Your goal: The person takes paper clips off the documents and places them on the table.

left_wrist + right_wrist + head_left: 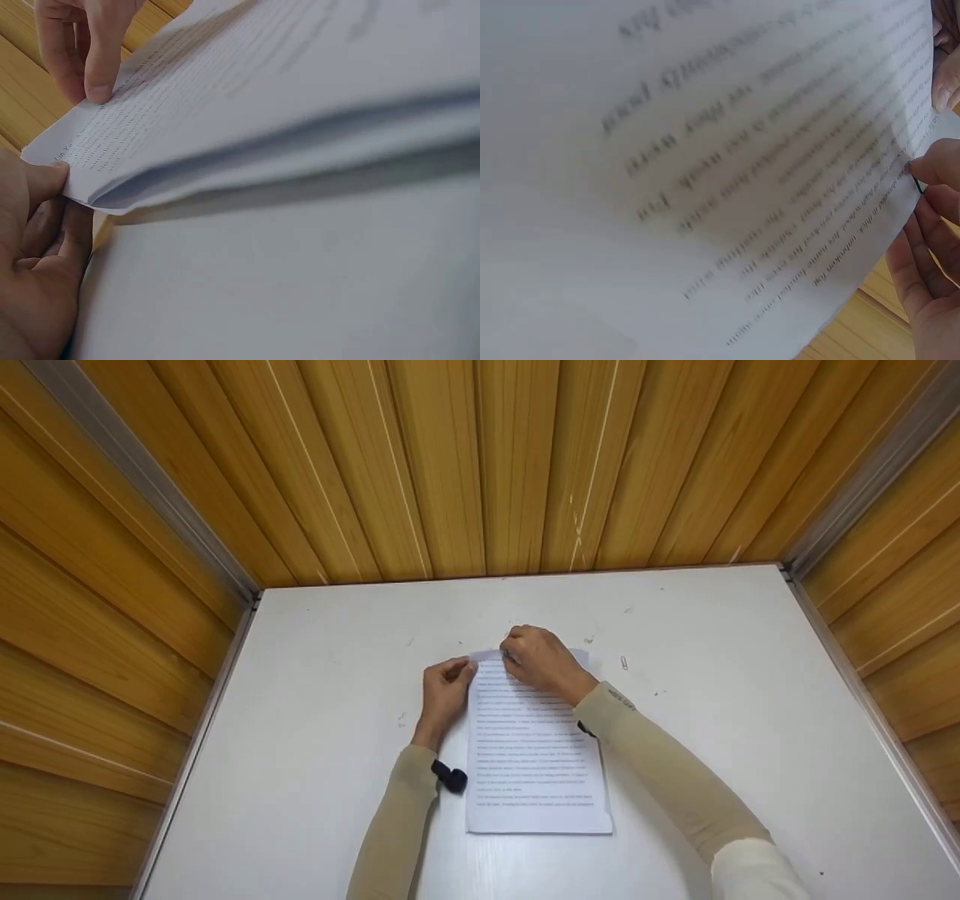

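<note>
left hand pinches sheets' far-left corner, thumb against lifted edge | sheets lie mid-table, printed side up, far end raised | right hand curls fingers onto sheets' far edge | paperclip right of sheets, apart

Lighting is even and bright in the head view, with soft, short shadows beside the paper stack on the white table. Wall lines bow toward the edges. Both wrist views are blurred: near paper is out of focus, print smeared, and shadow dims the sheet.
</note>
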